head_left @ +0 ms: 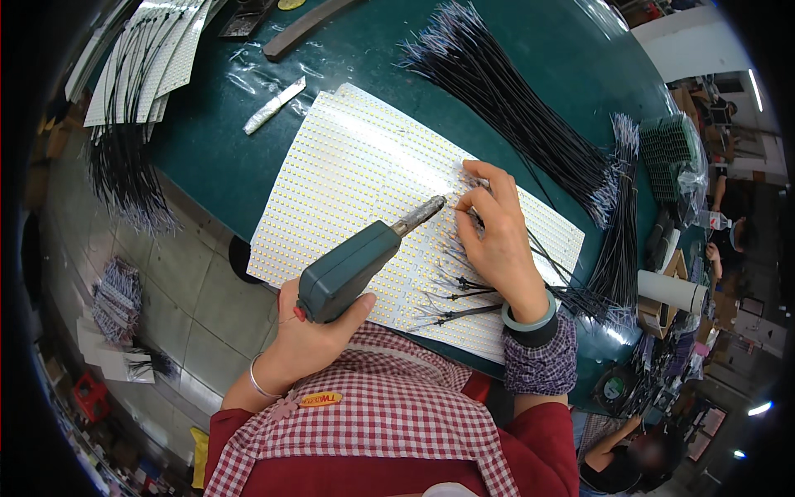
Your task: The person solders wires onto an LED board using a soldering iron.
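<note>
My left hand (319,344) is wrapped round a dark green soldering gun (352,269), whose metal tip points up and to the right. Under it lies a large white LED board (331,166) covered with rows of small yellow chips. At the tip, my right hand (503,236) pinches a thin wire against the board, its end partly hidden by the fingers. Several short black cables (464,315) with stripped, frayed ends rest on the board below that hand.
A thick bundle of black cables (513,108) lies on the green table (364,50), another bundle (621,199) to its right. A wrapped knife-like strip (275,105) sits beyond the board. Wired boards (178,66) overhang the left edge. Another person (617,455) works at lower right.
</note>
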Available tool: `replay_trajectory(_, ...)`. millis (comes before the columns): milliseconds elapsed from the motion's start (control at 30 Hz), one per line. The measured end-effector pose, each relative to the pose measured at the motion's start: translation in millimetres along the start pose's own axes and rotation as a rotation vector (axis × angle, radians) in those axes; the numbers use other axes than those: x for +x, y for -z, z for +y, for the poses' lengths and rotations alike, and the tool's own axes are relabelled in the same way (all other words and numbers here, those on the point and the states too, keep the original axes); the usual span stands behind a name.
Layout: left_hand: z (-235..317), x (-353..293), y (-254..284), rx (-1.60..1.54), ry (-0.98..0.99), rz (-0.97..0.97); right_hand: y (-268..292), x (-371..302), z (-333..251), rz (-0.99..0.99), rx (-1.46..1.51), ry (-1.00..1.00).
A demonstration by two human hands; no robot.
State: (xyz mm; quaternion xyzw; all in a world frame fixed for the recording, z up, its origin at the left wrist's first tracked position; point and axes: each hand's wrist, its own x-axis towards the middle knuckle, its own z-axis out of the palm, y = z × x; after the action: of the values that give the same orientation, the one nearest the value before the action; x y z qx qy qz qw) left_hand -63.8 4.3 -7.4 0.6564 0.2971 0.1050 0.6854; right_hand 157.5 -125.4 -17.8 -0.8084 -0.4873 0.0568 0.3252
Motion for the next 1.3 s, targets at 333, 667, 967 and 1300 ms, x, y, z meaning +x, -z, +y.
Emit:
replay_trajectory(333, -13.9, -2.3, -2.3, 0.061, -0.059, 0.004, -0.5, 0.0, 0.1, 0.001, -0.039, 0.013)
replay_trajectory(667, 6.5, -5.4, 2.1, -0.055, 0.036, 0.059, -1.1, -0.4, -0.1, 0.007, -0.031, 0.013)
replay_trajectory(967, 5.6, -8.5, 2.0, -0.134, 0.025, 0.084, 11.5, -0.5, 4.1, -0.058, 0.082, -0.045)
replay_trajectory(1300, 1.7, -9.1, 6.6, -0.104, 0.026, 0.072, 14.4, -13.8, -3.9, -0.062, 0.161, -0.104)
